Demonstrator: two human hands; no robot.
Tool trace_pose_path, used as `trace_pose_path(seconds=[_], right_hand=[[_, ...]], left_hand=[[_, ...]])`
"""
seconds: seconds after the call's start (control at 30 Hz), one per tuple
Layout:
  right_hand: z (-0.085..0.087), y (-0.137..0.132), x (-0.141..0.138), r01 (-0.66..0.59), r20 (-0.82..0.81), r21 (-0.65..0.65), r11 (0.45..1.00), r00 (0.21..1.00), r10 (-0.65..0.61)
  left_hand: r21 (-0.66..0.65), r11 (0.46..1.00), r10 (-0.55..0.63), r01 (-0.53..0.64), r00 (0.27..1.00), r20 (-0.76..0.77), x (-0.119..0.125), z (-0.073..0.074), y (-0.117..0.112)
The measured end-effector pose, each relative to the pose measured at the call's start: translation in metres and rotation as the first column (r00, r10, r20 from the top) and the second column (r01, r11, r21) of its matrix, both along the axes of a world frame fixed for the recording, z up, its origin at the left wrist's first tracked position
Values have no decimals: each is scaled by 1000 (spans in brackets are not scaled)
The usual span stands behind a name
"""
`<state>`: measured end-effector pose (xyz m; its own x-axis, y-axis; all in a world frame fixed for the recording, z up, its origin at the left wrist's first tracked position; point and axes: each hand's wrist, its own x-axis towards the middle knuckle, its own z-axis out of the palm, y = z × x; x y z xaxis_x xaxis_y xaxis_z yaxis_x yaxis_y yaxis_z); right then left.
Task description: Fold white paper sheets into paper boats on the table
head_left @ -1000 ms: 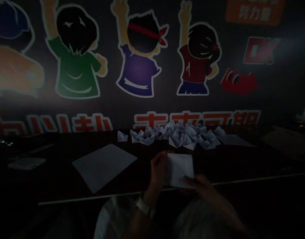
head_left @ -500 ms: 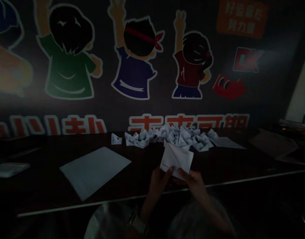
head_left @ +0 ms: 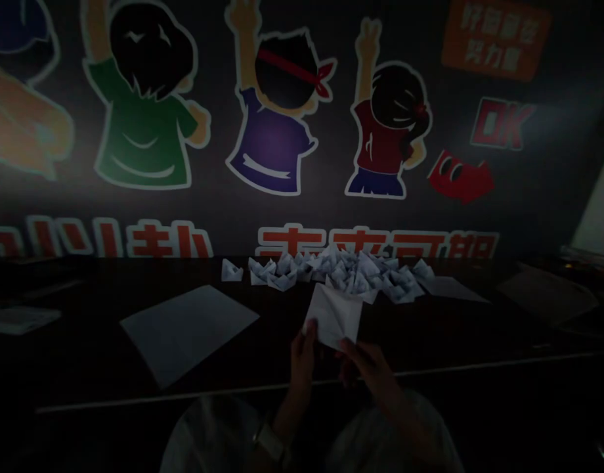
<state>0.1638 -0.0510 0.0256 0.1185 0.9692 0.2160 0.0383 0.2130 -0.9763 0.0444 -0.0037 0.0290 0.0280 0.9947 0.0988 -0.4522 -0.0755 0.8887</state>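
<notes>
A folded white paper (head_left: 335,314), squarish with a crease running across it, is held up over the front of the dark table. My left hand (head_left: 303,351) pinches its lower left edge, thumb on top. At its bottom corner my right hand (head_left: 364,361) grips the paper between thumb and fingers. Some of the right fingers are curled beneath and hard to see in the dim light. Just behind the held paper lies a heap of folded paper boats (head_left: 351,272).
A blank white sheet (head_left: 188,335) lies on the table at left. Another sheet (head_left: 454,288) rests right of the boats. A pale flat object (head_left: 21,320) is at far left, brownish paper (head_left: 548,292) at right. Behind stands a wall with painted cartoon figures (head_left: 147,138).
The folded paper has shifted a little left and turned. My left hand has moved from its bottom edge up to its left side; my right hand stays at the bottom. The view has tilted slightly.
</notes>
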Motion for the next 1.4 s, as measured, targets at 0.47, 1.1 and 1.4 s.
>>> trace_pose_path(seconds=[0.47, 1.1, 1.4], right_hand=[[-11, 2, -13, 190, 188, 104, 976, 960, -207], [9, 1, 18, 162, -266, 48, 986, 953, -144], [5, 4, 24, 184, -354, 5, 983, 920, -170]], left_hand=[[-14, 999, -50, 49, 997, -56, 21, -10, -15], [223, 973, 5, 52, 969, -248, 8, -12, -26], [296, 955, 57, 8, 976, -212, 12, -9, -24]])
